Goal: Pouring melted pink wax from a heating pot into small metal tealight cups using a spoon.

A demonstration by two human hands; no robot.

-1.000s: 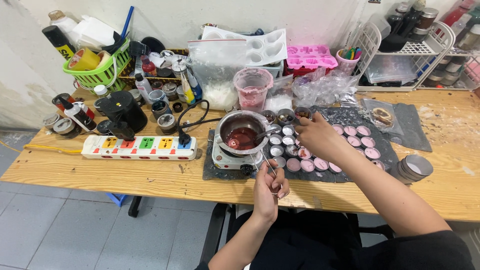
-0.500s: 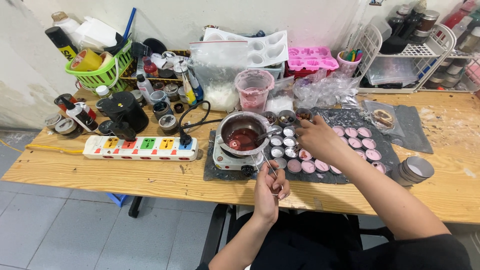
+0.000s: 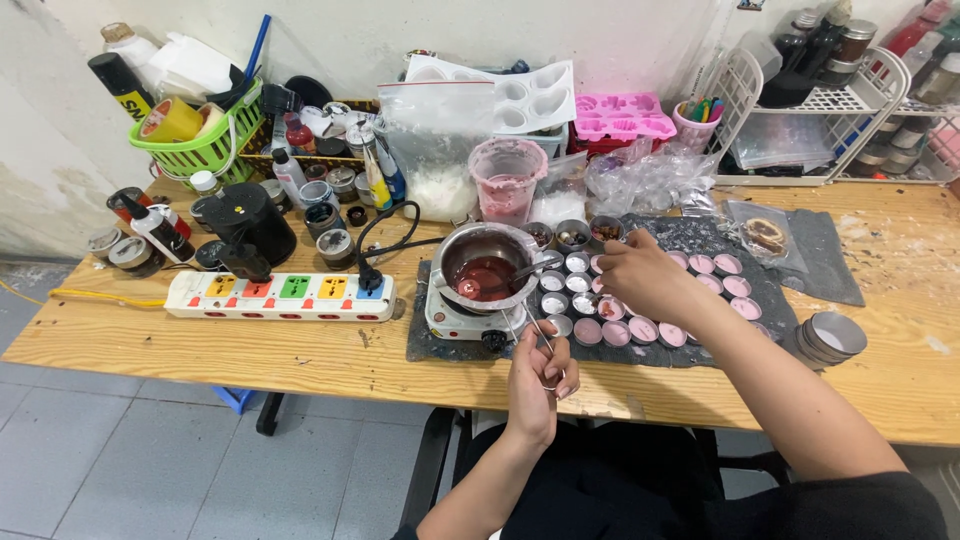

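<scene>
Meanwhile the left hand (image 3: 540, 375) pinches metal tweezers (image 3: 533, 330) near the table's front edge — the right hand (image 3: 640, 275), fingers curled, reaches among small round tins (image 3: 575, 285) beside a steel pot (image 3: 485, 262) of red liquid.

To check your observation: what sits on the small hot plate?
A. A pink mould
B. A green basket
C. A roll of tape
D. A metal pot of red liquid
D: the metal pot holding red liquid stands on the hot plate, by the tins.

Bare forearms, no sleeves in view; dark black clothing below.
</scene>
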